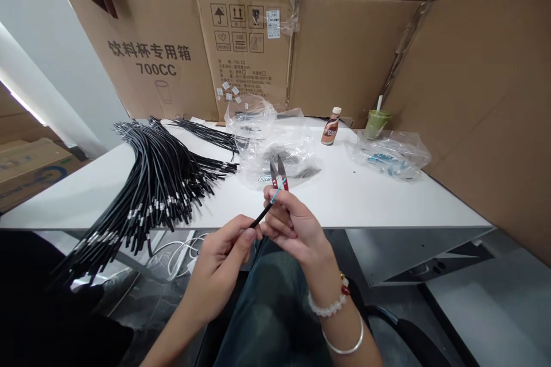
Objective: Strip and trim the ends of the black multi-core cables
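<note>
A black cable (261,216) runs between my two hands, with a thin cyan wire (279,190) coming out of its upper end. My left hand (228,261) is closed and pinches the black jacket between thumb and fingers. My right hand (295,223) has its thumb and index finger pressed together at the cable's stripped end, the other fingers curled. Just beyond these fingertips are red-handled snips (279,170), their two blades pointing away and apart. The fingers hide the lower part of the snips, and I cannot tell whether they touch them.
A big bundle of black cables (159,178) hangs over the front edge of the white table (353,200) on the left. Clear plastic bags (275,137) lie behind the snips. A small bottle (331,126), a green cup (377,124) and another bag (390,155) stand right. Cardboard (344,51) walls the back.
</note>
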Available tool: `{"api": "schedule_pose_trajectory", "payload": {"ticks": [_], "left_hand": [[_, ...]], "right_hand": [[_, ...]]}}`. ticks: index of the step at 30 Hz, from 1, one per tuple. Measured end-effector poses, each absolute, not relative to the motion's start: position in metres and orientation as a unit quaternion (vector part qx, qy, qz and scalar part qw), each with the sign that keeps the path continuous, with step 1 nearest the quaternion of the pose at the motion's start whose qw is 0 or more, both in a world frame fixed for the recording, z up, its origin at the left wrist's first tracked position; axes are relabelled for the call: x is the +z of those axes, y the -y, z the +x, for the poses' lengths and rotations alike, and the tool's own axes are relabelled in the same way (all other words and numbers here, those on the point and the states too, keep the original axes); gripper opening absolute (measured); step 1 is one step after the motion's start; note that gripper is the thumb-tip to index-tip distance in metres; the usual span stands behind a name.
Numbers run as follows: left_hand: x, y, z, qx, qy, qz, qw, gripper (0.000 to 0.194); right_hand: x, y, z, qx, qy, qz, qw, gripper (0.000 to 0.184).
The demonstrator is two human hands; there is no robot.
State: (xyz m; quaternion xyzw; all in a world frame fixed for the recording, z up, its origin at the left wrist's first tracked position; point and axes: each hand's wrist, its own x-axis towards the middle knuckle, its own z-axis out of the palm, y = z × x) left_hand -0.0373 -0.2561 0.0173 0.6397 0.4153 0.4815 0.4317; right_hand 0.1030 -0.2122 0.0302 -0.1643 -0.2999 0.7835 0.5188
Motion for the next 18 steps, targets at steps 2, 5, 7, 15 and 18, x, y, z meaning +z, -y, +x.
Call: {"api": "schedule_pose_trajectory", "payload": {"ticks": [2,5,7,15,18], "left_hand": [[0.019,0.258,-0.038,0.47,-0.427,0.641,0.43,0.032],[0.02,0.257,-0.038,0.465,-0.437,0.632,0.44,0.033],[0.021,0.256,-0.037,0.462,-0.447,0.63,0.436,0.033],[0.021,0.266,-0.033,0.504,-0.492,0.704,0.086,0.013],[0.017,0.275,-0.033,0.525,-0.47,0.708,-0.047,0.012]], "right_hand": [[0.035,0.208,0.112,0.724,0.366,-0.202,0.549,0.015],[0.043,0.205,0.124,0.582,0.48,-0.265,0.601,0.018],[0.049,0.207,0.128,0.502,0.542,-0.299,0.604,0.011],[0.028,0.252,0.118,0.117,0.649,-0.342,0.669,0.019],[0.019,0.26,0.116,-0.092,0.727,-0.256,0.631,0.031]]}}
